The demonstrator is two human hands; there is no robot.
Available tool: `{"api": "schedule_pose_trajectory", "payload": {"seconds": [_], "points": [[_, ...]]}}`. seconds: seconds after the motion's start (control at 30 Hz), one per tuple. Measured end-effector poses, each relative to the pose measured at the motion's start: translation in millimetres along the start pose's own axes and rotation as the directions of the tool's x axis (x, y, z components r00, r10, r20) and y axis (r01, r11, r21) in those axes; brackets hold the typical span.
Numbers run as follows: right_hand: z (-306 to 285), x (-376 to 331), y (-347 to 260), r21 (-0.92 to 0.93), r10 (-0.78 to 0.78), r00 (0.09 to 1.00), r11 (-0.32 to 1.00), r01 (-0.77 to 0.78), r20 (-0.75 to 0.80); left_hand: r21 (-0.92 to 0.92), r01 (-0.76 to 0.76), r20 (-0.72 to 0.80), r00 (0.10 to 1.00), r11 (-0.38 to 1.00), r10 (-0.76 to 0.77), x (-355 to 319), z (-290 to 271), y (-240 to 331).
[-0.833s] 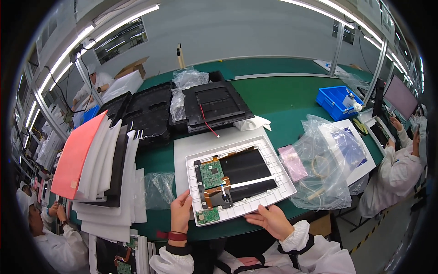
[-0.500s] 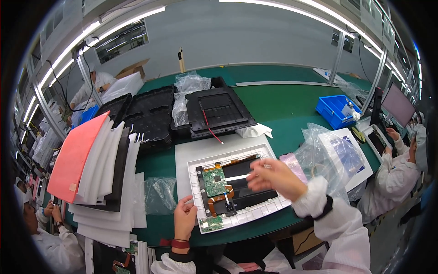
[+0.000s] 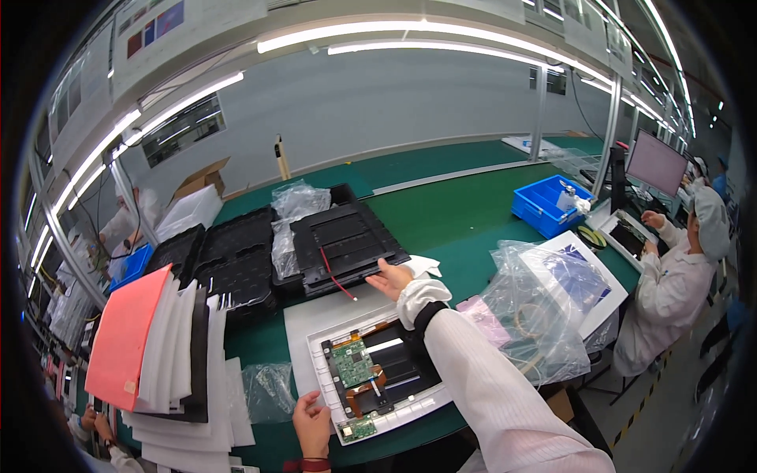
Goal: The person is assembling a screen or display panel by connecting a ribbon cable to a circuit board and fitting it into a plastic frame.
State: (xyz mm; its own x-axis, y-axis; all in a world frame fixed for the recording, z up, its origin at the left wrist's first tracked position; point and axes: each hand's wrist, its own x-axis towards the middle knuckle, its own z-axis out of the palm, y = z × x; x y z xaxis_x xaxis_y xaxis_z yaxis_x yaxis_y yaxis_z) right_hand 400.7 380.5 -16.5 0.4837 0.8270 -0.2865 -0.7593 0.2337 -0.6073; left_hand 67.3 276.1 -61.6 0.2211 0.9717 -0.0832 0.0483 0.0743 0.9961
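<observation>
Your right hand [image 3: 390, 280] has left the white panel [image 3: 378, 378] and now reaches open-fingered to the black tray [image 3: 347, 244] at centre frame, while your left hand [image 3: 313, 426] grips the panel's near edge.

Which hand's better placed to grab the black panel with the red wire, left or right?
Probably right. The right hand is stretched out at the black panel's front edge, beside the red wire. The left hand rests on the white frame's near corner.

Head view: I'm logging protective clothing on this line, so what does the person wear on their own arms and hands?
Both hands are bare, with no gloves. The right hand comes out of a long white sleeve with a white ribbed cuff and a dark band just behind it. The left hand has a dark red band at the wrist; its sleeve is out of view.
</observation>
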Motion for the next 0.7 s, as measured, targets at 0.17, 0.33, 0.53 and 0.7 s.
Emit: {"api": "schedule_pose_trajectory", "payload": {"seconds": [0.17, 0.33, 0.53, 0.7], "points": [[19, -25, -19, -0.083, -0.296, 0.953, 0.95, 0.3, 0.062, 0.025, -0.018, 0.004, 1.0, 1.0, 0.018, 3, 10, -4], [40, -103, -25, -0.133, -0.37, 0.908, 0.907, 0.399, 0.198, 0.082, -0.142, -0.073, 0.986, 0.987, 0.148, -11, 6, 34], [47, -224, -38, -0.143, -0.349, 0.878, 0.9, 0.411, 0.326, 0.666, -0.672, -0.003, 0.431, 0.323, 0.902, -41, 37, 140], [59, -293, -38, -0.141, -0.357, 0.86, 0.892, 0.429, 0.364, 0.742, -0.67, 0.118, 0.123, -0.005, 0.985, -46, 17, 150]]}}
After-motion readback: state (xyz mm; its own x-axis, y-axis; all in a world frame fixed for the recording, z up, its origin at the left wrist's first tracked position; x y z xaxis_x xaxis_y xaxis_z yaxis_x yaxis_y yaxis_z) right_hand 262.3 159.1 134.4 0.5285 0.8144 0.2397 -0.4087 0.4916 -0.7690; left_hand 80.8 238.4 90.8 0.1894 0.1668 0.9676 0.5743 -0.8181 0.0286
